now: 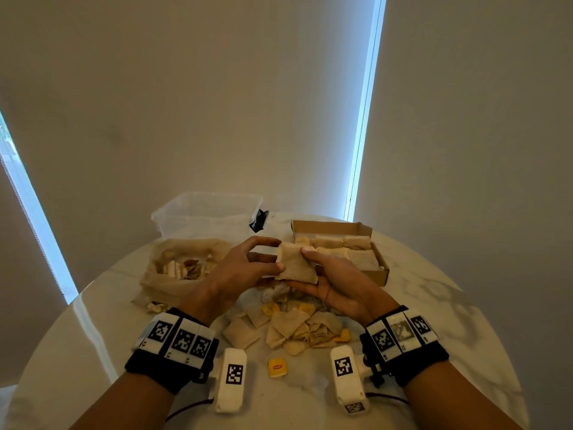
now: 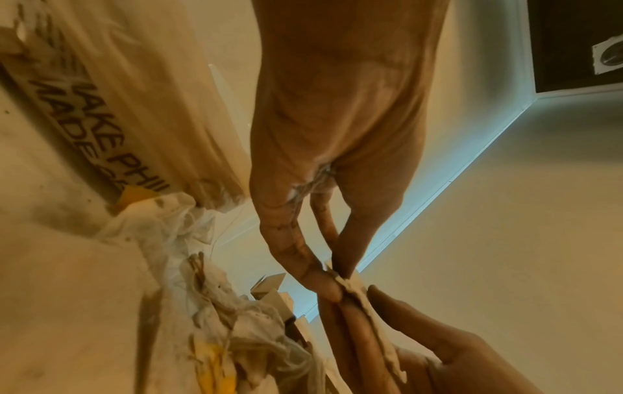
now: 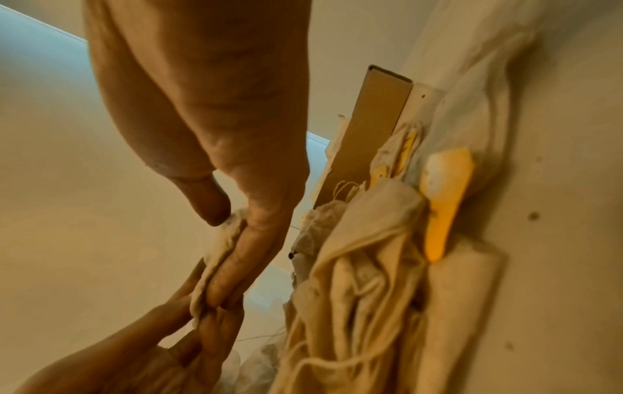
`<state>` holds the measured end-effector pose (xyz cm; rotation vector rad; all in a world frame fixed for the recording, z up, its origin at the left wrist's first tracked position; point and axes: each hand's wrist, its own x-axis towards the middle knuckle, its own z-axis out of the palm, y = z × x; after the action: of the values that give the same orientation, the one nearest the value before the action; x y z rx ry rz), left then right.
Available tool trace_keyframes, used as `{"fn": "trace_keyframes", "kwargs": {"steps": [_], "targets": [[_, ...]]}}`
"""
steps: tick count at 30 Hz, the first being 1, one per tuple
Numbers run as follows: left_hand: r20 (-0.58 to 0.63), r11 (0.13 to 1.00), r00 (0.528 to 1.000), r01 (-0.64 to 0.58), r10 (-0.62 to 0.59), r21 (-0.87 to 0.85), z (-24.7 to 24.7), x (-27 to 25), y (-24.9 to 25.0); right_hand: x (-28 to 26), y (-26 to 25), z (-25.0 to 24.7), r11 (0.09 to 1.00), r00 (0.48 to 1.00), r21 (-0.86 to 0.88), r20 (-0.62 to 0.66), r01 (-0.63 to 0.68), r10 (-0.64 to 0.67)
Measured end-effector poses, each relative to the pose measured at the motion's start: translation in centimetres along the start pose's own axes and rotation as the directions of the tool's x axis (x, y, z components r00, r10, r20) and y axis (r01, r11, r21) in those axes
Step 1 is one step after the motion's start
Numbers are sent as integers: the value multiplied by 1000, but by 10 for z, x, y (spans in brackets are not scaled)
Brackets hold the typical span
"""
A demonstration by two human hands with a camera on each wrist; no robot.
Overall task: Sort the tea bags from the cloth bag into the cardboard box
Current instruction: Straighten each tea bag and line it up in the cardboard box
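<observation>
A small stack of beige tea bags (image 1: 294,270) is held between both hands above the table, just left of the cardboard box (image 1: 328,225). My left hand (image 1: 278,255) pinches its left edge between thumb and forefinger. My right hand (image 1: 305,266) cradles it from below with the thumb pressed on top. The left wrist view shows the left fingertips (image 2: 323,280) gripping the edge of the stack (image 2: 350,285). In the right wrist view the stack (image 3: 215,256) lies against the right fingers. Rows of tea bags fill the box. The open cloth bag (image 1: 183,268) lies at the left with tea bags inside.
A loose pile of tea bags (image 1: 297,328) with yellow tags lies under the hands on the round marble table (image 1: 434,305). One yellow tag (image 1: 277,367) lies nearer me. A clear plastic tub (image 1: 207,215) and a small black object (image 1: 259,220) stand at the back.
</observation>
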<state>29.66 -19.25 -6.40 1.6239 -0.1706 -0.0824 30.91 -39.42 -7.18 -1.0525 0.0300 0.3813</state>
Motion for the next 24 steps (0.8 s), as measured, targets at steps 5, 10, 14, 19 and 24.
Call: {"fn": "trace_keyframes", "kwargs": {"steps": [5,10,14,19,24], "targets": [[-23,999,1000,-20,21,35,0,-1,1,-3,1,0,1000,1000,-5,11,-27,27],[27,990,999,-31,28,137,1,-2,1,-3,2,1,999,999,-41,-32,-21,19],[-11,992,1000,8,-7,122,-1,0,0,-3,2,-2,997,999,-75,-47,-23,20],[-39,1000,999,18,-17,22,0,2,-1,2,3,-1,998,999,-43,-14,44,-44],[-74,996,997,0,-6,-84,0,2,0,0,-3,-5,998,996,-55,82,35,-30]]}}
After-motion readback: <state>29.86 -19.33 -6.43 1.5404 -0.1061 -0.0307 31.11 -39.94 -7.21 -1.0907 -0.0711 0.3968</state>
